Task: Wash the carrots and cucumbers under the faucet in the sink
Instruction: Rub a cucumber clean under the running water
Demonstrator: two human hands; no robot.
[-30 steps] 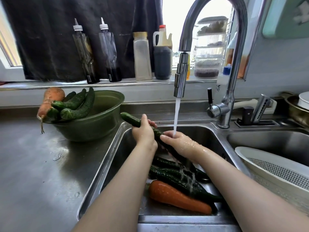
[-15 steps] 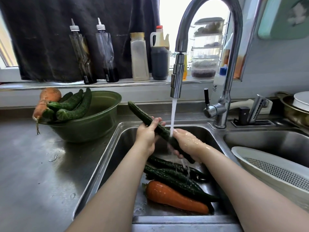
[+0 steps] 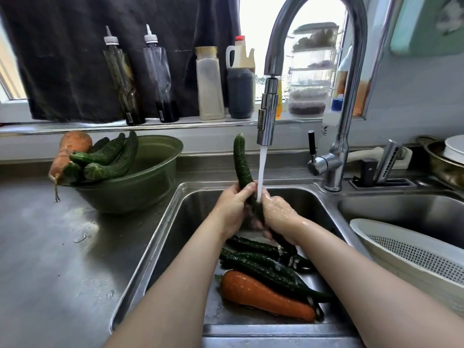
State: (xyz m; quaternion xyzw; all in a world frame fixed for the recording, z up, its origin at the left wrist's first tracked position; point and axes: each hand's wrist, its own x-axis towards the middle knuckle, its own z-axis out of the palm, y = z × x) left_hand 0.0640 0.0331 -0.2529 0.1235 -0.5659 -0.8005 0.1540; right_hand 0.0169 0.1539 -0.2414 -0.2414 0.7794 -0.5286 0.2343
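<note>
- I see the left hand (image 3: 232, 209) above the sink (image 3: 175, 222), its fingers and thumb curled round the middle of a cucumber (image 3: 241, 164).
- The right hand (image 3: 277, 214) is wet and wraps the lower part of that same cucumber, close beside the left hand over the sink.
- The held cucumber stands nearly upright over the back half of the sink. Its top end is clear of both hands, and I can make out a dark lower end below the right hand.
- The faucet (image 3: 268, 116), rooted at the sink's back right corner, runs a water stream (image 3: 262, 169) that lands between the two hands.
- On the sink floor lie several cucumbers (image 3: 263, 267), with a carrot (image 3: 261, 295) against their near side.
- Left of the sink, a green bowl (image 3: 140, 189) holds more cucumbers (image 3: 110, 159) and a second carrot (image 3: 72, 146).
- Right of the sink, I see a white colander (image 3: 401, 252).
</note>
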